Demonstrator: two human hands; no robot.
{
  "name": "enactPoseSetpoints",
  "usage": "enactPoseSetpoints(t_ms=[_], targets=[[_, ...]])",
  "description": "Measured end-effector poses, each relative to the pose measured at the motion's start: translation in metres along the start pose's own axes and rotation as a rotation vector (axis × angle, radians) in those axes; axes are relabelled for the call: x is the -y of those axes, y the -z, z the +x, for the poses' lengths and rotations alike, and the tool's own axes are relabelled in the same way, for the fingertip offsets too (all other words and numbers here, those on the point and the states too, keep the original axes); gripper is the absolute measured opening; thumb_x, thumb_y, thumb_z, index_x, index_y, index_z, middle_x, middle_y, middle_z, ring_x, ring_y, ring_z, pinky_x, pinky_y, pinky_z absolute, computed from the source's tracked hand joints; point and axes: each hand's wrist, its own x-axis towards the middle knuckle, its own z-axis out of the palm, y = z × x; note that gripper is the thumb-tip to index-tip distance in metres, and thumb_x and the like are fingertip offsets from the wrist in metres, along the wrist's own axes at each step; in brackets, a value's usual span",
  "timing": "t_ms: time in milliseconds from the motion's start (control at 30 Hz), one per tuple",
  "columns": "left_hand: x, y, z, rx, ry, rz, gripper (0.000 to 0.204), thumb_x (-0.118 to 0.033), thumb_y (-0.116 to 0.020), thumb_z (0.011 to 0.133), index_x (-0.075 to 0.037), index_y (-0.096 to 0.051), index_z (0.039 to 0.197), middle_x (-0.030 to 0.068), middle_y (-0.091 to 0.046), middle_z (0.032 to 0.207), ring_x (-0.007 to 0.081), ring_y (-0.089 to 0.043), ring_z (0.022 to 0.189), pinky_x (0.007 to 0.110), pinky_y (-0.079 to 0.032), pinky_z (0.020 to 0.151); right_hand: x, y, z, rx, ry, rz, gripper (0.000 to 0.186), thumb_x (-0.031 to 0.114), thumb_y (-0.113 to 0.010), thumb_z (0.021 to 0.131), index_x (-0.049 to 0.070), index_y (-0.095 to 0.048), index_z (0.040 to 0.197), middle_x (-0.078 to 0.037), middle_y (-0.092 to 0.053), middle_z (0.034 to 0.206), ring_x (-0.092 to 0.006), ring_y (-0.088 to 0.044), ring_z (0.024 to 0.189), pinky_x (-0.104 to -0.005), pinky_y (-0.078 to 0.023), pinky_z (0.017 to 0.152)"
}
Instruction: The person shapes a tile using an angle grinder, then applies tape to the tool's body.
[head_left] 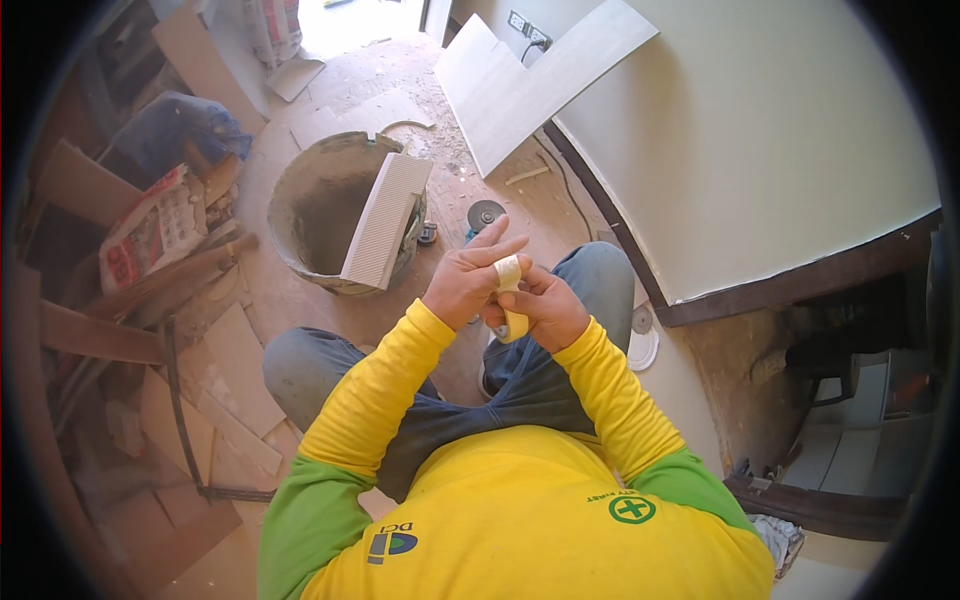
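In front of my chest, both hands meet around a pale yellow roll of tape (515, 324). My right hand (556, 310) is closed on the roll, with the thumb pressed on its side. My left hand (462, 286) touches it from the other side. Its upper fingers are stretched out, while its thumb and lower fingers are bent in at the tape, partly hidden. A short, whitish length of tape stands up between the hands. Just beyond them, an angle grinder (486, 214) with a dark disc lies on the floor, partly covered by my left fingers.
Ahead left stands a mortar-stained bucket (287, 222), with a ridged tile piece (384, 228) across its rim. A notched pale tile (560, 82) leans by the wall near a socket (528, 28). Rubble, a cement bag (152, 232) and board offcuts (235, 375) lie left.
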Motion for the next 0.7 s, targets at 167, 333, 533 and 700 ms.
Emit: enactPoseSetpoints(t_ms=[167, 333, 533, 700], targets=[[0.015, 0.012, 0.009, -0.107, -0.28, 0.699, 0.102, -0.03, -0.083, 0.083, 0.003, -0.022, 0.158, 0.0264, -0.034, 0.16, 0.0285, -0.046, 0.139, 0.034, -0.041, 0.111, 0.006, 0.004, -0.001, 0.103, -0.032, 0.415, 0.038, 0.009, -0.067, 0.097, -0.002, -0.055, 0.131, -0.014, -0.067, 0.118, -0.0267, -0.069, 0.106, -0.0406, -0.056, 0.096], [0.019, 0.002, 0.005, -0.001, -0.022, 0.469, 0.15, -0.059, -0.092, 0.059, 0.012, -0.003, 0.156, 0.0393, -0.009, 0.161, 0.0466, -0.006, 0.154, 0.044, -0.013, 0.125, 0.018, 0.02, 0.012, -0.247, -0.049, 0.209, 0.029, 0.002, -0.066, 0.093, 0.003, -0.055, 0.12, -0.021, -0.069, 0.111, -0.0341, -0.071, 0.1, -0.0442, -0.059, 0.089], [0.027, -0.002, 0.006, 0.019, 0.093, 0.59, 0.156, -0.061, -0.094, 0.055, 0.011, 0.0, 0.156, 0.0394, -0.007, 0.161, 0.0462, -0.005, 0.155, 0.043, -0.013, 0.125, 0.067, 0.013, 0.024, -0.307, 0.063, 0.066, 0.029, 0.003, -0.068, 0.092, 0.006, -0.053, 0.117, -0.019, -0.07, 0.105, -0.0327, -0.074, 0.094, -0.045, -0.061, 0.085], [0.007, 0.003, 0.01, -0.028, 0.119, 0.426, 0.144, -0.045, -0.094, 0.063, 0.013, -0.001, 0.156, 0.0342, -0.032, 0.156, 0.038, -0.037, 0.145, 0.036, -0.032, 0.119, 0.093, -0.023, 0.016, -0.309, 0.164, -0.134, 0.04, 0.005, -0.07, 0.092, 0.003, -0.046, 0.125, -0.02, -0.07, 0.102, -0.0294, -0.074, 0.092, -0.0403, -0.061, 0.083]])
